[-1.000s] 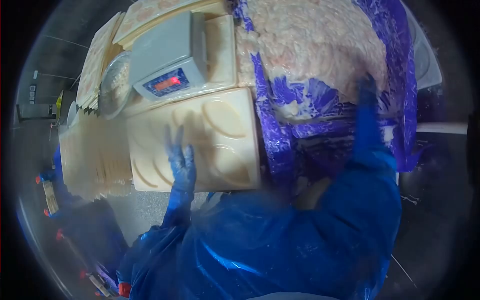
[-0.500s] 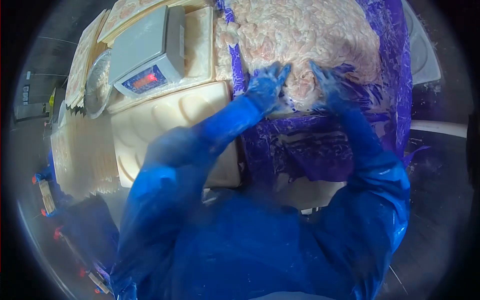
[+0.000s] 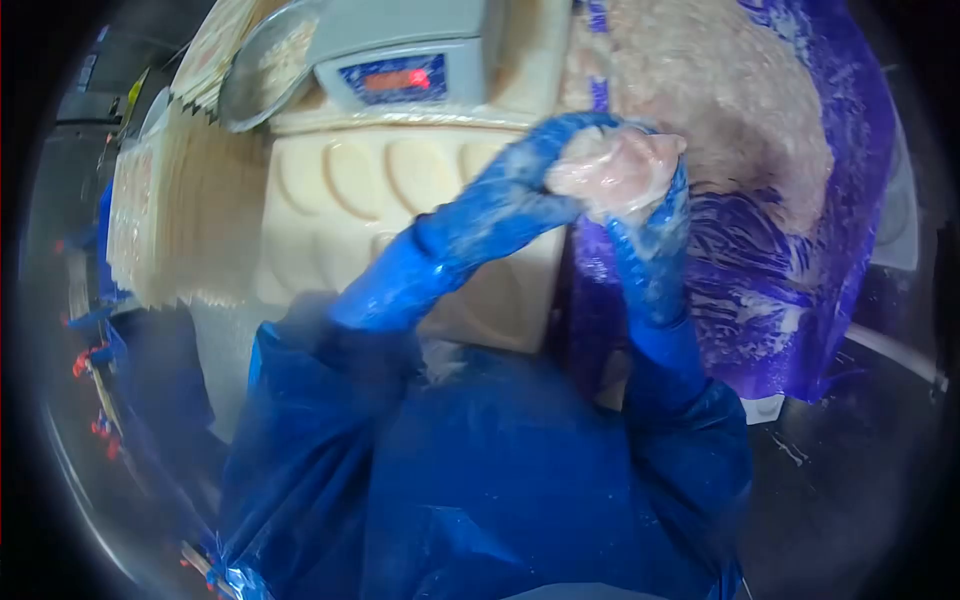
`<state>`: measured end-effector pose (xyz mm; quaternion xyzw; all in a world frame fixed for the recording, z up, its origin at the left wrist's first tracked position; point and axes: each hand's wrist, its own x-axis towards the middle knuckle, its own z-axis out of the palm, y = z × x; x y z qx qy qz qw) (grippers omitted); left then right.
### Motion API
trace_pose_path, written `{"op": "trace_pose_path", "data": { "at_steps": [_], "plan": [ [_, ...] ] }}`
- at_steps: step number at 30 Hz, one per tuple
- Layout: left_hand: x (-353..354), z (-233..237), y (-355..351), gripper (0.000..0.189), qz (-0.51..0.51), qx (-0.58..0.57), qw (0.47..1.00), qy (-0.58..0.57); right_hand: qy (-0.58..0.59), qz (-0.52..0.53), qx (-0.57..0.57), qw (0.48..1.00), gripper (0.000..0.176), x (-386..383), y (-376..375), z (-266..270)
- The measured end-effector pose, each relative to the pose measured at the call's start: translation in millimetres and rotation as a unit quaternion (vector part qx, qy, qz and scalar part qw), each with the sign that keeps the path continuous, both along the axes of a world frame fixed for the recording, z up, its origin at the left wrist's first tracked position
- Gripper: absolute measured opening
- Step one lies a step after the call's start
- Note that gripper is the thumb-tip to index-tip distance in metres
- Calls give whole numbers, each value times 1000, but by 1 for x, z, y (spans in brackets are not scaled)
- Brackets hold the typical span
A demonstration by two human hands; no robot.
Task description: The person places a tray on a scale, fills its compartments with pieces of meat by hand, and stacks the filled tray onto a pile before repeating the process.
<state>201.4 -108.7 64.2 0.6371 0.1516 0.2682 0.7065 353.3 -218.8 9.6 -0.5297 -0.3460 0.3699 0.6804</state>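
Between my gloved hands I hold a piece of raw, pale pink meat [image 3: 620, 170]. My left hand [image 3: 520, 185] wraps round its left side, closed on it. From the right and below, my right hand [image 3: 655, 230] cups the same piece, its fingers partly hidden behind the meat. Both hands are over the right edge of a cream tray [image 3: 330, 235] with rounded hollows. Right of them lies a large heap of raw meat [image 3: 720, 90] on purple plastic sheeting [image 3: 750, 250].
A grey scale [image 3: 400, 30] with a red lit display stands behind the tray. Left of it is a metal bowl [image 3: 270, 65] holding pale bits. A tall stack of trays [image 3: 180, 210] stands at the left. A white tray [image 3: 895, 220] sits at the far right.
Both hands have come off the heap with a piece of meat and moved nearer to me, towards the cream tray. The view has shifted, so tray and scale appear farther right.
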Motion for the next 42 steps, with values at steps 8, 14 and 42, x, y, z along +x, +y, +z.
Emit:
{"op": "trace_pose_path", "data": {
  "at_steps": [8, 14, 42],
  "plan": [
    [-270, -60, 9, 56, 57, 432, 786, 438, -389, 245, -97, 883, 45, -81, 14, -31],
    [-267, -79, 1, 36, 230, 236, 903, 275, -468, 141, -21, 872, 32, -170, 55, -27],
    [-225, -54, -2, 35, 141, -109, 973, 147, 343, 250, -80, 902, 48, -132, 58, -56]
  ]
}}
